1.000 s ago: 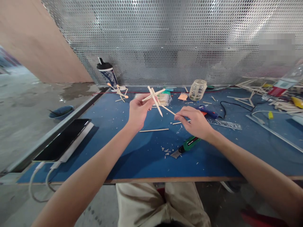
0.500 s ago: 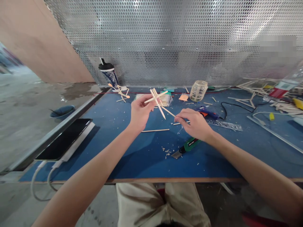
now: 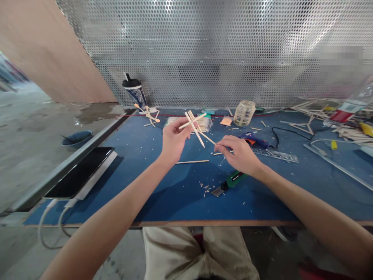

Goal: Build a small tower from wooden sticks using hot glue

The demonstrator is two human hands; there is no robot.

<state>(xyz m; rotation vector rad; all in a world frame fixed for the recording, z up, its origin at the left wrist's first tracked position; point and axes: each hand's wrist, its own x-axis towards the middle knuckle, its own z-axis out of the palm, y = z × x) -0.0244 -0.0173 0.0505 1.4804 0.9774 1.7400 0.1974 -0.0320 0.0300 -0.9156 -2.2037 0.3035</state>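
Pinched in my left hand point(image 3: 174, 140) is a small frame of crossed wooden sticks point(image 3: 193, 123), raised above the blue tabletop. My right hand point(image 3: 235, 153) closes its thumb and fingers on the near end of a thin wooden stick point(image 3: 209, 139). That stick's other end reaches the frame; whether it is joined there I cannot tell. Below my hands, a loose stick point(image 3: 192, 161) lies flat. A green utility knife point(image 3: 233, 179) with its blade out rests under my right wrist, beside some wood shavings point(image 3: 206, 188).
A hot glue gun point(image 3: 255, 140) and a clear ruler point(image 3: 276, 155) lie right of my right hand. Behind are a jar point(image 3: 244, 113), a lidded cup point(image 3: 135, 92) and a stick figure point(image 3: 150, 115). A phone point(image 3: 80, 173) with cables sits left; a bottle point(image 3: 349, 109) stands far right.
Almost nothing differs. Both hands keep their grips, and the sticks stay in nearly the same place, with only a slight shift of the view.
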